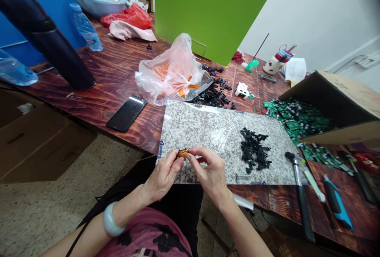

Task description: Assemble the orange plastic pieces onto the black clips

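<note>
Both my hands meet at the near edge of a speckled granite slab point(208, 130). My left hand point(164, 176) and my right hand point(208, 170) pinch one small orange and black part point(182, 153) between their fingertips. A pale bangle point(111, 220) sits on my left wrist. To the right on the slab lies a pile of small black plastic parts point(254, 149). Behind the slab, a clear plastic bag point(172, 71) holds more orange parts.
A phone point(127, 113) lies left of the slab. A cardboard box point(341, 106) spills green circuit boards point(297, 120) at right. A hammer point(299, 193) and a blue cutter point(337, 201) lie near the right edge. A dark flask point(47, 35) and water bottles stand at left.
</note>
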The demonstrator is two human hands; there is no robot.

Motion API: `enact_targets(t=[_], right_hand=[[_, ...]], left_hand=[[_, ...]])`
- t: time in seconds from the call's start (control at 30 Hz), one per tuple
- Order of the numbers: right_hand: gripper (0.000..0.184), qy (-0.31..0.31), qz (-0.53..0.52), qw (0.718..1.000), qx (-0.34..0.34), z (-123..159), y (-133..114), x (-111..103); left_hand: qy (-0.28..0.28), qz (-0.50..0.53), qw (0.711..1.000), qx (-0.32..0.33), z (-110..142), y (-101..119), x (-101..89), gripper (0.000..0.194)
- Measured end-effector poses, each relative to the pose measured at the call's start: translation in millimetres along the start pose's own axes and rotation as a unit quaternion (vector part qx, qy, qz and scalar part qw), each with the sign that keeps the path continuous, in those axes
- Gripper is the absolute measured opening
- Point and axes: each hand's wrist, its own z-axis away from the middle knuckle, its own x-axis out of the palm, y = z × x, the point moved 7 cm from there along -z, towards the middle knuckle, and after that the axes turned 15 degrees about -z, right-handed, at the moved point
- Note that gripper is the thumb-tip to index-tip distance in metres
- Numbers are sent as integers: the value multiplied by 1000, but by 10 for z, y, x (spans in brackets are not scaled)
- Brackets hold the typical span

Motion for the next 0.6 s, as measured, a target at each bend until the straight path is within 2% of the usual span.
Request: enact_targets(t=[0.3, 0.43, 0.6], right_hand=[[6, -3, 0, 1000, 4, 9, -2, 2], [9, -16, -43, 998, 49, 6, 52, -16], [22, -76, -101, 986, 111, -6, 123, 3]], left_hand=[[-2, 15, 1000, 7, 2, -1, -3, 23], [-8, 17, 1000, 4, 5, -14, -9, 23], [-20, 7, 999, 27, 13, -9, 4, 20]])
